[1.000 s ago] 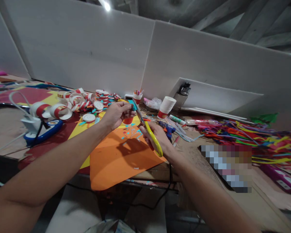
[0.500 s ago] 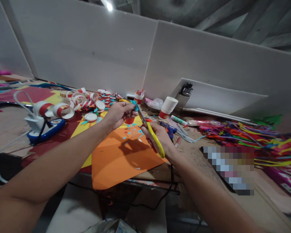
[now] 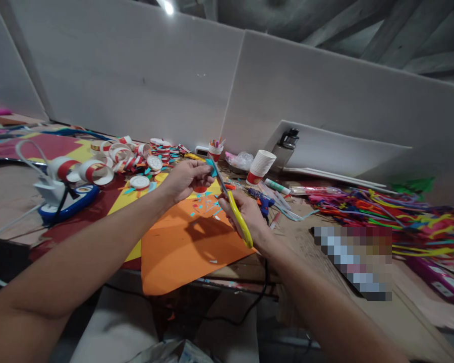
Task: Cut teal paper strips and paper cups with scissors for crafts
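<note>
Two hands meet above the orange sheet (image 3: 181, 247) at the table's near edge. The left hand (image 3: 183, 179) pinches a teal scrap (image 3: 211, 168) between thumb and fingertips and holds it up in the air. The right hand (image 3: 249, 217) is curled tight through the yellow handles of the scissors (image 3: 239, 219), whose blades reach up to the scrap's edge. How far the blades gape is too small to tell.

Much cutting looks done. Teal and red snippets (image 3: 205, 205) litter the sheet right under the hands, and many red-and-white rings (image 3: 98, 174) and round discs (image 3: 139, 182) are heaped to the left. The scrap itself seems only partly trimmed, since a fair piece of it shows beyond the fingers.

Stacked cups (image 3: 261, 165) and a blue glue gun (image 3: 264, 201) lie just behind the right hand.
</note>
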`<state>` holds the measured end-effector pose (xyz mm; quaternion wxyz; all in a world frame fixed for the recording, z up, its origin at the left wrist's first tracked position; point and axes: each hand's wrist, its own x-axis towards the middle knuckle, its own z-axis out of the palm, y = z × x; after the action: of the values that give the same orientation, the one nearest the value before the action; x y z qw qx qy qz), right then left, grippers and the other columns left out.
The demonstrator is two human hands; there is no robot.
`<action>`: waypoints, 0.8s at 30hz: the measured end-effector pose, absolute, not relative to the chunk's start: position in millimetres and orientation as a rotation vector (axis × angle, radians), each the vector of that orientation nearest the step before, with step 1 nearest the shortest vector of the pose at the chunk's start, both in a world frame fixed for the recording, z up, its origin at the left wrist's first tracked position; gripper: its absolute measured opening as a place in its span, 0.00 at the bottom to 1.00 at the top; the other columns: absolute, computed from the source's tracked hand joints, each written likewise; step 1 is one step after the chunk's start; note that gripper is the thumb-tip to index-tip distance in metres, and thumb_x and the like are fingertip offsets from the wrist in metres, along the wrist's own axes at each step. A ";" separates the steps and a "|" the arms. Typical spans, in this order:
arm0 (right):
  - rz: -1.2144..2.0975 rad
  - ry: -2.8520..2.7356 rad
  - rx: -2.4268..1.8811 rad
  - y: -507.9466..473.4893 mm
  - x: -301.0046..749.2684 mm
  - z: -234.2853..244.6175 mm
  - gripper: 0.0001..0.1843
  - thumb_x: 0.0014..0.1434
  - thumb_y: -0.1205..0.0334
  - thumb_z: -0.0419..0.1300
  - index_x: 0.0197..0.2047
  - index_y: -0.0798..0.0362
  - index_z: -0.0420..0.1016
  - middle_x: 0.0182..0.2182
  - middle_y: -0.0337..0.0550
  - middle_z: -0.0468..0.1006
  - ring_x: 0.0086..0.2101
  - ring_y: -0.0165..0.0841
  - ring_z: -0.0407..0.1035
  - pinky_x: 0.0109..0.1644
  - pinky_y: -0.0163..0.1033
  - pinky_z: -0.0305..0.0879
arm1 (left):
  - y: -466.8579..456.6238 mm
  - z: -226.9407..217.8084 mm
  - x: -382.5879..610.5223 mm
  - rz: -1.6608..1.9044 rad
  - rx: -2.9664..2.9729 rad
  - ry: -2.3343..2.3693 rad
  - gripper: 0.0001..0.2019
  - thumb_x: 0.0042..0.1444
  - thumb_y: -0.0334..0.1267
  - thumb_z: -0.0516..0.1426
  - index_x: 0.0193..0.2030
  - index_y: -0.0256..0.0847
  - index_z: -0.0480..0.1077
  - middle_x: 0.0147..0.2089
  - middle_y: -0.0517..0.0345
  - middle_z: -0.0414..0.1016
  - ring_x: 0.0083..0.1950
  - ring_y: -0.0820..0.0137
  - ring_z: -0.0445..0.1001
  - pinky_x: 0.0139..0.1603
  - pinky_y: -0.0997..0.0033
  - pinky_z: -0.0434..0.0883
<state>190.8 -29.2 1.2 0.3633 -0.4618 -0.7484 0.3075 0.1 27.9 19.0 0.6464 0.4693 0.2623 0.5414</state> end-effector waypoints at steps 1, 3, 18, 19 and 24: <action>0.798 -1.914 -1.187 -29.0 190.6 -0.8 0.18 0.58 0.45 0.59 0.36 0.53 0.72 0.17 0.33 0.63 0.19 0.27 0.59 0.22 0.32 0.55 | 27.9 18.9 -0.2 1.225 1.066 0.602 0.06 0.50 0.31 0.64 0.29 0.31 0.72 0.23 0.54 0.75 0.23 0.77 0.73 0.27 0.80 0.71; 0.830 -1.888 -1.178 -29.0 190.3 -4.2 0.17 0.58 0.46 0.59 0.36 0.53 0.72 0.17 0.32 0.62 0.18 0.26 0.57 0.21 0.31 0.54 | 27.5 19.2 -0.5 1.219 1.060 0.614 0.07 0.49 0.32 0.65 0.28 0.31 0.72 0.23 0.54 0.75 0.23 0.76 0.73 0.27 0.79 0.71; 1.083 -1.467 -1.003 -23.3 186.1 -10.2 0.17 0.55 0.48 0.64 0.42 0.49 0.68 0.18 0.28 0.62 0.14 0.23 0.56 0.14 0.29 0.57 | 22.9 17.9 4.5 1.260 1.150 0.640 0.12 0.44 0.30 0.64 0.22 0.37 0.62 0.20 0.59 0.70 0.20 0.79 0.66 0.20 0.81 0.59; 1.090 -1.458 -0.981 -22.3 185.9 -9.8 0.18 0.54 0.48 0.64 0.42 0.49 0.68 0.18 0.27 0.62 0.14 0.23 0.56 0.14 0.29 0.57 | 22.9 16.6 4.9 1.260 1.162 0.641 0.12 0.44 0.30 0.64 0.22 0.37 0.62 0.20 0.60 0.70 0.19 0.80 0.65 0.20 0.81 0.58; 1.137 -1.413 -0.957 -21.0 184.3 -9.0 0.19 0.53 0.48 0.66 0.40 0.50 0.66 0.19 0.27 0.63 0.14 0.21 0.56 0.14 0.27 0.56 | 25.6 12.1 5.2 1.205 1.187 0.590 0.13 0.46 0.34 0.67 0.26 0.36 0.65 0.23 0.60 0.72 0.22 0.80 0.68 0.24 0.81 0.63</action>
<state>184.3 -21.0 -9.0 0.5188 -0.3990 -0.5889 0.4742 5.2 25.6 12.1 0.6250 0.5174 0.2571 0.5250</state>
